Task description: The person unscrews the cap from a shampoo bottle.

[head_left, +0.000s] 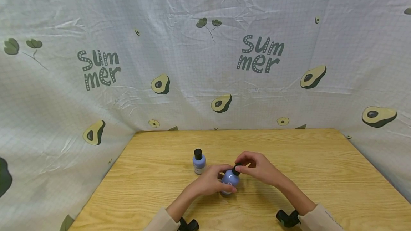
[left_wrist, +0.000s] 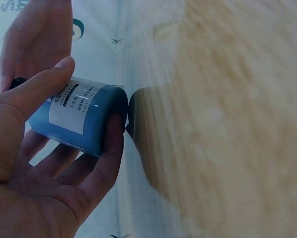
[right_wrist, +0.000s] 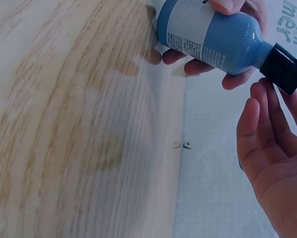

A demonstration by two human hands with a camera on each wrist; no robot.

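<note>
My left hand [head_left: 210, 181] grips a blue-violet bottle [head_left: 230, 178] round its body, tilted with its top to the right, over the table. In the left wrist view, the thumb lies along the white label of the bottle [left_wrist: 74, 106] and a finger curls under its base. My right hand [head_left: 259, 167] pinches the black cap [head_left: 237, 169] between thumb and fingers. The right wrist view shows the cap [right_wrist: 282, 68] seated on the bottle's neck. A second blue-violet bottle [head_left: 199, 162] with a black cap stands upright behind and left of my left hand.
The wooden table [head_left: 154, 174] carries both bottles' work area. A pale curtain [head_left: 192, 52] with avocado and "summer" prints hangs along the table's back and sides. Black wrist-camera mounts [head_left: 287, 218] sit at both cuffs, low over the table.
</note>
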